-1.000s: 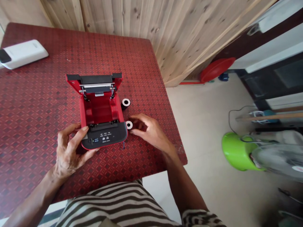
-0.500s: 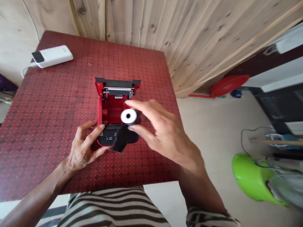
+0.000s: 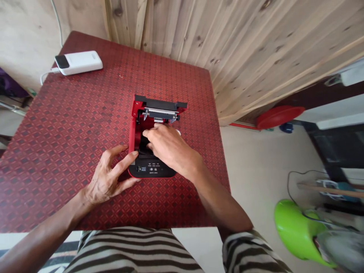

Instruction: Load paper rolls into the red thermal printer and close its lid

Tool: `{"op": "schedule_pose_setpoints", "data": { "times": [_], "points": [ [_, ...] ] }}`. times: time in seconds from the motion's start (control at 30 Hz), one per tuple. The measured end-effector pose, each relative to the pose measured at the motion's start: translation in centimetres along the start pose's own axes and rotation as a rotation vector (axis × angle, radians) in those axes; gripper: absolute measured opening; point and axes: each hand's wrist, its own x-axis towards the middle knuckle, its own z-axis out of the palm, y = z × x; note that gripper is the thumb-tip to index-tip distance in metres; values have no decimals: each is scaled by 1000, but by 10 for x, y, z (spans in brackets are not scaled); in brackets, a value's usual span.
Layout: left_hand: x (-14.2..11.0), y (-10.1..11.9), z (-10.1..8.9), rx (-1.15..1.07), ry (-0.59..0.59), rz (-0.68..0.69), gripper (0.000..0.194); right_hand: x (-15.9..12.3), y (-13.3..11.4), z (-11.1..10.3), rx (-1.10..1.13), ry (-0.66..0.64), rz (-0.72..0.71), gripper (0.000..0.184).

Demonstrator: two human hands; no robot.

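A small red and black printer stands on the table with its lid raised. My left hand grips the printer's left side, thumb on the top edge and fingers along the wall. My right hand reaches palm down into the open compartment, its fingers curled over the paper roll. Most of the roll is covered by that hand. Its white end shows just past the knuckles on the right, and something dark is visible under the fingertips.
A white power bank with a cable lies at the back left of the red patterned table. Behind the table rises a wooden plank wall. On the floor to the right are a green plastic stool or bin and a red basin.
My right hand has moved the roll from above the printer down into the compartment and turned palm down. The dark hanging strip no longer covers the front panel. The view has shifted slightly.
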Motion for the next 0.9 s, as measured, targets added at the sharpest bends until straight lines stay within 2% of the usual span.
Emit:
{"op": "schedule_pose_setpoints", "data": {
  "times": [0.17,0.4,0.6,0.73,0.9],
  "points": [
    [-2,-1,0,-13,-14,-4,84,-7,10,7,110,121,-75,26],
    [2,1,-2,-29,-26,-6,80,-48,23,6,433,286,-262,23],
    [12,6,-24,-57,-68,-34,84,-53,25,19,604,344,-305,17],
    [35,0,-44,1,-57,-77,79,-50,30,21,666,389,-289,16],
    [95,-12,-52,57,62,-40,86,-52,25,24,660,486,-288,14]
  ]
}}
